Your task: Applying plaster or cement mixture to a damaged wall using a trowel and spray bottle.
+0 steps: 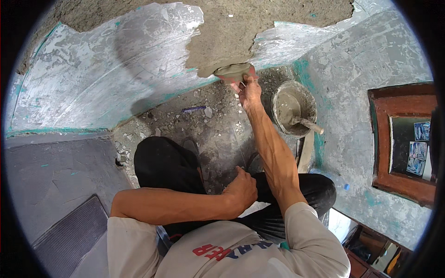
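My right hand (pixel 250 95) reaches forward, gripping a red, shallow scoop-like piece (pixel 253 72) from below. Wet grey mortar (pixel 232 70) lies on it, and its far edge meets the bottom of the bare patch in the wall (pixel 218 41). The underside of the piece is partly hidden, so its exact kind is unclear. My left hand (pixel 241 191) rests loosely closed over my lap, nothing visible in it. Right of my right forearm stands a round bucket (pixel 274 113) of wet mortar (pixel 288 105), with a wooden-handled tool (pixel 309 125) leaning in it.
Broken plaster chips (pixel 139 132) litter the floor along the wall's foot, near a purple strip (pixel 193 109). A wooden board (pixel 306 153) lies below the bucket. On the right wall sits a brown wooden frame (pixel 378 139). A clear bottle with a blue cap (pixel 346 187) is beside my right knee.
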`<action>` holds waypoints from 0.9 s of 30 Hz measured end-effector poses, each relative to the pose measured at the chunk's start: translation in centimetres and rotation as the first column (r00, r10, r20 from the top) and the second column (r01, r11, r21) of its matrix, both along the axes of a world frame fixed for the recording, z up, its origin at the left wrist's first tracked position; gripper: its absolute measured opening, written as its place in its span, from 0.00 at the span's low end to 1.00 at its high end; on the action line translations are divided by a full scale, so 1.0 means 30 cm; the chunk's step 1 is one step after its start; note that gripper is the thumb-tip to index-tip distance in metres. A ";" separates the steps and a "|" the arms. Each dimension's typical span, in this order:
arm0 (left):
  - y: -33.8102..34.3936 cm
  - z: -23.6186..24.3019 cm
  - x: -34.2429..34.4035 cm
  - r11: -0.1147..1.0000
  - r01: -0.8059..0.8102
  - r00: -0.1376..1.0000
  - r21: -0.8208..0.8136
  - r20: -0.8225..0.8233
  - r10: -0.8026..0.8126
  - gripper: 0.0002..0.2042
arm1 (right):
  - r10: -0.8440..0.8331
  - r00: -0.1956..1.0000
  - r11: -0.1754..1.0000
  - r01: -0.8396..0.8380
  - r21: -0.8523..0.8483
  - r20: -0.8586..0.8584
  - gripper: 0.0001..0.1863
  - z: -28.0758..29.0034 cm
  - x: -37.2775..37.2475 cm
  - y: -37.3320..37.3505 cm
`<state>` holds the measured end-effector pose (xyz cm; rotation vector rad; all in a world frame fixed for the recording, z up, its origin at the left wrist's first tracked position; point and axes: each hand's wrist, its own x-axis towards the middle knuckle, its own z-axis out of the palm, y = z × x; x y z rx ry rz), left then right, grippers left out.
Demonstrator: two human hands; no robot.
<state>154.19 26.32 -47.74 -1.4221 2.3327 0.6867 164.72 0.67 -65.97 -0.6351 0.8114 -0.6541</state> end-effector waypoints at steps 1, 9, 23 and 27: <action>-0.003 0.000 -0.002 1.000 0.002 1.000 0.020 0.009 -0.002 0.21 | 0.000 1.000 1.000 0.000 -0.019 0.019 0.17 0.015 0.006 -0.001; 0.002 -0.016 -0.007 1.000 -0.012 1.000 -0.019 -0.007 0.012 0.19 | -0.017 0.997 1.000 0.018 -0.014 0.071 0.13 0.110 0.033 -0.031; -0.015 -0.041 -0.018 0.998 -0.058 0.998 0.006 -0.029 0.058 0.15 | 0.019 0.991 0.996 -0.008 -0.085 0.131 0.10 0.367 0.078 -0.074; -0.027 -0.057 -0.028 0.997 -0.072 0.997 0.035 -0.036 0.073 0.16 | 0.041 0.992 0.986 -0.021 -0.168 0.121 0.09 0.446 0.070 -0.066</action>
